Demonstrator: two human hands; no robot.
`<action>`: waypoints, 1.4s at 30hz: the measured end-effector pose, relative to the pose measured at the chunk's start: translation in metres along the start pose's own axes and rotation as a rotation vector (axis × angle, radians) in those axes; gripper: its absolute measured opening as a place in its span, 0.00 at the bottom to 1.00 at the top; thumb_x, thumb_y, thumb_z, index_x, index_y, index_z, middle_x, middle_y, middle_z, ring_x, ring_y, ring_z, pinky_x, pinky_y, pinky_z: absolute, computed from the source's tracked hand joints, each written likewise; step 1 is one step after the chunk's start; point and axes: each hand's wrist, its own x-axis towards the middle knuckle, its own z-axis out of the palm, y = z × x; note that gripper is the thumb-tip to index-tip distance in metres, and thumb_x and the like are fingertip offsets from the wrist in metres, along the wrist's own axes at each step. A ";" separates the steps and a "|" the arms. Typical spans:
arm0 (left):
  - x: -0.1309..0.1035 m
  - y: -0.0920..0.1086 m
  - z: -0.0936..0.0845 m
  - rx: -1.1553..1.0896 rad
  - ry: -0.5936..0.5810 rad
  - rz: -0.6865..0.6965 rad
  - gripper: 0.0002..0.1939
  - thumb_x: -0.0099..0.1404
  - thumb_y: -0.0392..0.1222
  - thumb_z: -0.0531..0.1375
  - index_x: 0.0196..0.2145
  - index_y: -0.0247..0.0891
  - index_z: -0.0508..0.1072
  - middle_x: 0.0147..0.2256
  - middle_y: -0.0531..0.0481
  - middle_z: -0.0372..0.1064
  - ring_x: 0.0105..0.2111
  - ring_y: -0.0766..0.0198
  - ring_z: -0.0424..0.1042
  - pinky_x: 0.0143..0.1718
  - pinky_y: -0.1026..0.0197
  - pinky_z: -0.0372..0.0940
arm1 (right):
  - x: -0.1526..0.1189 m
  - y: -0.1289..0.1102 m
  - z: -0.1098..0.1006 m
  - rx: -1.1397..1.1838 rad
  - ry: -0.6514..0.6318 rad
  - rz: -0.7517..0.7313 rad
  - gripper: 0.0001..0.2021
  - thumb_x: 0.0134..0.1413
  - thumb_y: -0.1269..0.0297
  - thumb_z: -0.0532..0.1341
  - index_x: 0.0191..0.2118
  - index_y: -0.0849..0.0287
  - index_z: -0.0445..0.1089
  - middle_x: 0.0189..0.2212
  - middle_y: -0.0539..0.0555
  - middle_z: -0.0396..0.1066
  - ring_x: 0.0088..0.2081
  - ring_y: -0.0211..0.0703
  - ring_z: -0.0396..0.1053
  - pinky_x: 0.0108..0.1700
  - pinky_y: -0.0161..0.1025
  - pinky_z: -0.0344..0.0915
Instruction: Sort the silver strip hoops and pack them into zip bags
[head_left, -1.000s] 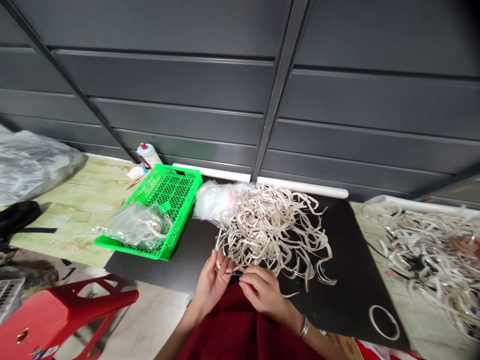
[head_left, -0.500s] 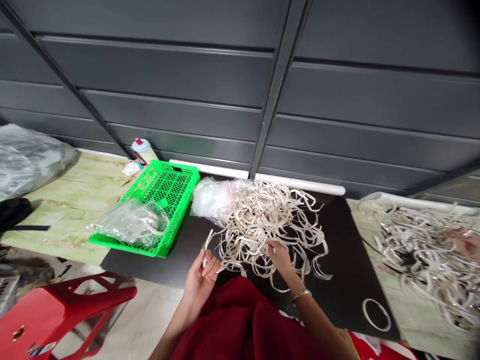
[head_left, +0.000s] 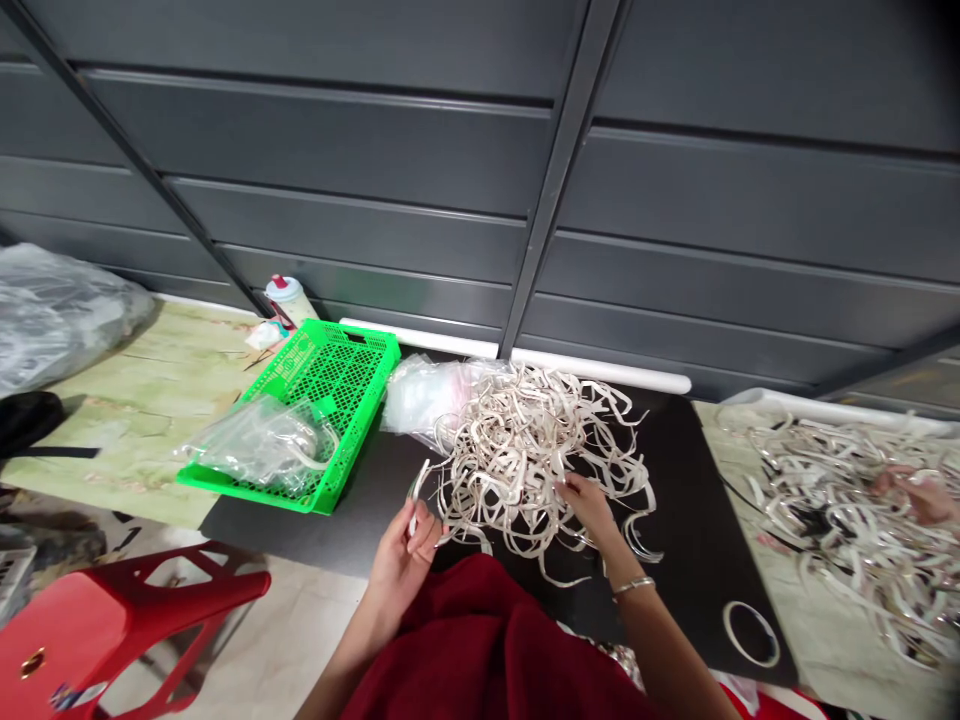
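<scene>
A tangled pile of whitish strips lies on the black table mat. My left hand is closed around a few short white strips, whose ends stick up above the fingers, just left of the pile. At the right front part of the pile is my right hand, its fingertips pinched together at the strips; which strip they hold, if any, is too small to tell. Clear plastic bags lie against the pile's left side.
A green basket with plastic bags stands at the left, a bottle behind it. Another strip heap lies at the far right, with another person's hand in it. A white ring rests at front right. A red stool stands lower left.
My right hand has moved to the right and slightly back along the pile. My left hand has stayed nearly in place with its strips. The other person's hand has shifted left.
</scene>
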 end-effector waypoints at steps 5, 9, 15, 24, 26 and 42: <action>0.004 -0.004 0.004 0.035 -0.009 -0.030 0.14 0.60 0.42 0.63 0.20 0.36 0.67 0.11 0.62 0.49 0.15 0.73 0.53 0.38 0.62 0.67 | -0.002 -0.017 -0.021 0.510 0.104 0.092 0.15 0.40 0.51 0.66 0.27 0.59 0.69 0.19 0.47 0.68 0.23 0.37 0.64 0.27 0.35 0.62; 0.005 -0.006 0.007 0.063 -0.016 -0.049 0.17 0.58 0.43 0.64 0.18 0.36 0.64 0.11 0.61 0.50 0.16 0.73 0.54 0.38 0.62 0.66 | -0.004 -0.022 -0.017 0.825 0.145 0.201 0.11 0.42 0.56 0.67 0.28 0.57 0.68 0.22 0.49 0.72 0.25 0.38 0.70 0.29 0.34 0.68; 0.005 -0.008 0.006 0.095 -0.019 -0.053 0.16 0.58 0.45 0.64 0.19 0.36 0.65 0.12 0.62 0.50 0.16 0.73 0.53 0.37 0.63 0.65 | -0.004 -0.028 -0.004 1.077 0.035 0.351 0.04 0.46 0.71 0.62 0.32 0.60 0.70 0.31 0.55 0.77 0.35 0.43 0.75 0.36 0.36 0.73; 0.004 -0.009 0.008 0.127 0.001 -0.052 0.17 0.56 0.46 0.65 0.18 0.37 0.64 0.12 0.62 0.49 0.16 0.73 0.52 0.37 0.62 0.65 | -0.005 -0.029 0.010 1.216 -0.074 0.417 0.04 0.49 0.74 0.62 0.33 0.60 0.71 0.31 0.54 0.77 0.34 0.39 0.76 0.36 0.31 0.74; 0.004 -0.010 0.008 0.139 0.010 -0.051 0.17 0.56 0.46 0.65 0.19 0.37 0.64 0.12 0.62 0.48 0.16 0.73 0.52 0.36 0.62 0.65 | -0.005 -0.029 0.011 1.224 -0.092 0.428 0.05 0.51 0.74 0.60 0.33 0.59 0.71 0.30 0.51 0.77 0.32 0.36 0.76 0.35 0.28 0.73; 0.004 -0.015 0.006 0.337 0.038 0.043 0.15 0.58 0.48 0.64 0.22 0.35 0.67 0.14 0.61 0.51 0.17 0.72 0.53 0.29 0.66 0.60 | 0.009 -0.003 0.020 1.052 0.039 0.481 0.06 0.45 0.64 0.64 0.32 0.58 0.70 0.19 0.45 0.72 0.17 0.34 0.68 0.17 0.27 0.62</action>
